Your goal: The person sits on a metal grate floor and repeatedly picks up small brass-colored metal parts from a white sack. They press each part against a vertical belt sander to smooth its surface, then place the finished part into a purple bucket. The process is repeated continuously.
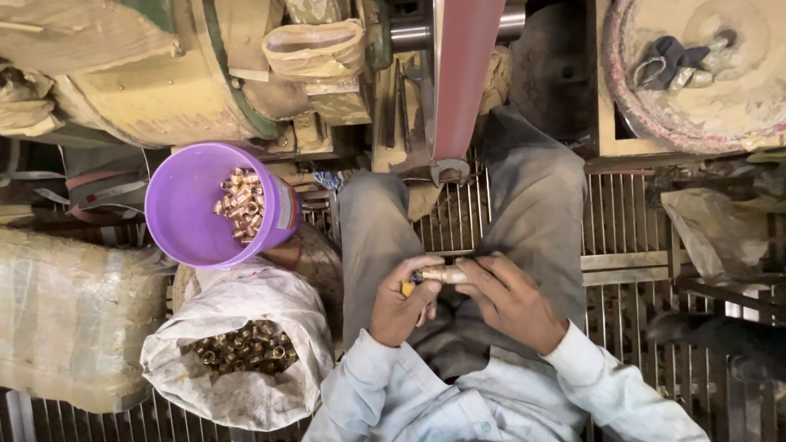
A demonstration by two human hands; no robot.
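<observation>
While we sit over the metal grate floor (622,237), we hold a small brass piece (444,274) above our lap. Our left hand (401,304) pinches its left end with curled fingers (426,263), and our right hand (509,301) pinches the right end. On the left, a purple bucket (184,209) and a white sack (237,352) hold many brass pieces.
</observation>
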